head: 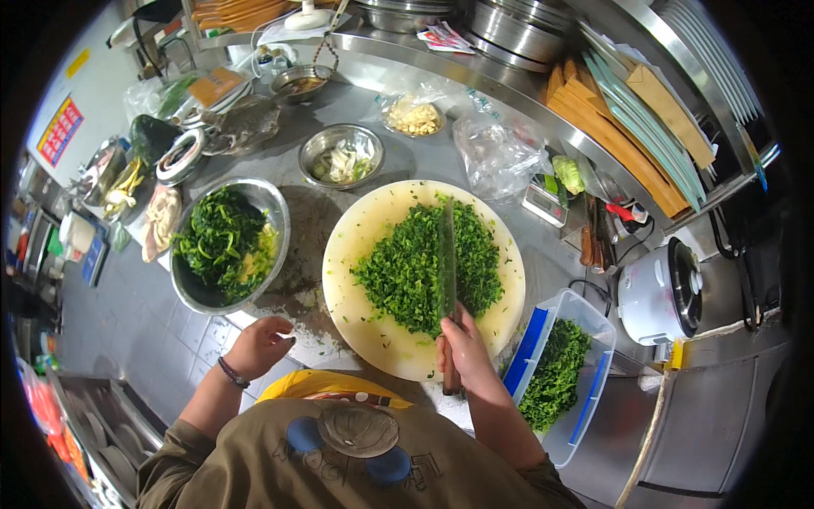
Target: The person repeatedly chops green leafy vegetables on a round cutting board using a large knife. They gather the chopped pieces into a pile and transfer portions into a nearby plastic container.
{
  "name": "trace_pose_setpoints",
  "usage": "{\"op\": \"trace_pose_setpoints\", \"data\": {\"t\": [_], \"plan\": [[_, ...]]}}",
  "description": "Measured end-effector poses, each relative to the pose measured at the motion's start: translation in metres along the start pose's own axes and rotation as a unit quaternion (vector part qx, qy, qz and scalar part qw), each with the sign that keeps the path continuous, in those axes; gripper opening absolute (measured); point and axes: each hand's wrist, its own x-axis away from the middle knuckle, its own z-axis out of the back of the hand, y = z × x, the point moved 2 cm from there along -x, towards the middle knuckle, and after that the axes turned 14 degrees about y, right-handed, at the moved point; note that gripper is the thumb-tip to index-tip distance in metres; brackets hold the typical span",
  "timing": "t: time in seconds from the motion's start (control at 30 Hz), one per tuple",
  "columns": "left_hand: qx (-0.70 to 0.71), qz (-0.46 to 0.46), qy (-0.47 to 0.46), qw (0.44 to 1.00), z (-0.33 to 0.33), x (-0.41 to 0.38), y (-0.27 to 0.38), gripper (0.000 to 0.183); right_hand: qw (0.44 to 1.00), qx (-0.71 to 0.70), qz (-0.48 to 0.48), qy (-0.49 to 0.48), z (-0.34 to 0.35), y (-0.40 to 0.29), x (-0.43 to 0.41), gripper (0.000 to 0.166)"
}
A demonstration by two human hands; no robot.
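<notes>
My right hand (465, 348) grips the wooden handle of a kitchen knife (448, 261), whose blade points away from me over finely chopped leafy greens (404, 264). The greens are heaped on a round, pale cutting board (346, 254). Left of the board, my left hand (262, 347) hovers near the counter's front edge, fingers curled with a gap between thumb and fingers and nothing seen in them. Beyond it stands a steel bowl (283, 254) of whole dark greens (219, 235) and yellowish bits. A clear plastic container (588, 413) at the board's right holds more chopped greens (556, 382).
Behind the board stand a steel bowl of cut white vegetable (343, 159), a bowl of garlic-like pieces (414, 118) and a plastic bag (496, 153). A digital scale (544, 202), several knives (594, 242) and a rice cooker (655, 292) are at right. A steel shelf edge (509, 79) crosses the back.
</notes>
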Motion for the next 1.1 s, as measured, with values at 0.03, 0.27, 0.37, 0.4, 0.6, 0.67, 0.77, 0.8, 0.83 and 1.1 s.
{"op": "trace_pose_setpoints", "data": {"t": [0.03,0.27,0.37,0.4,0.6,0.67,0.77,0.8,0.83,1.1], "plan": [[-0.016,-0.011,-0.001,1.000,0.000,-0.002,0.004,0.025,1.000,-0.016,-0.008,-0.001,0.002,-0.001,-0.001,0.045],[0.041,0.011,-0.008,0.999,0.000,-0.002,0.002,0.027,0.997,-0.061,0.039,-0.010,0.006,0.005,0.011,0.047],[0.001,-0.014,-0.022,1.000,0.000,-0.006,0.009,0.027,0.998,-0.053,-0.035,-0.019,0.005,0.003,0.004,0.050],[-0.031,-0.019,-0.028,0.999,0.000,-0.005,0.009,0.028,0.998,-0.062,-0.023,-0.022,0.004,-0.006,0.012,0.049],[0.017,-0.007,-0.025,1.000,-0.004,-0.007,0.004,0.026,0.998,-0.037,-0.035,-0.024,-0.004,0.015,0.010,0.049],[-0.014,-0.025,-0.031,0.999,-0.002,-0.008,0.008,0.027,0.997,-0.060,-0.037,-0.033,0.000,0.001,0.011,0.050],[0.018,0.004,-0.004,1.000,0.000,-0.007,0.001,0.027,0.996,-0.083,-0.017,-0.037,-0.001,-0.015,0.028,0.050],[0.027,-0.005,-0.003,1.000,0.000,-0.007,0.001,0.027,0.996,-0.078,0.003,-0.038,0.000,-0.009,0.030,0.049],[0.020,-0.003,-0.007,1.000,-0.001,-0.006,0.001,0.027,0.996,-0.075,0.023,-0.039,0.000,0.000,0.029,0.049],[-0.053,-0.024,-0.024,0.998,0.005,-0.008,0.002,0.028,0.997,-0.050,0.017,-0.061,-0.012,0.004,0.036,0.045]]}}
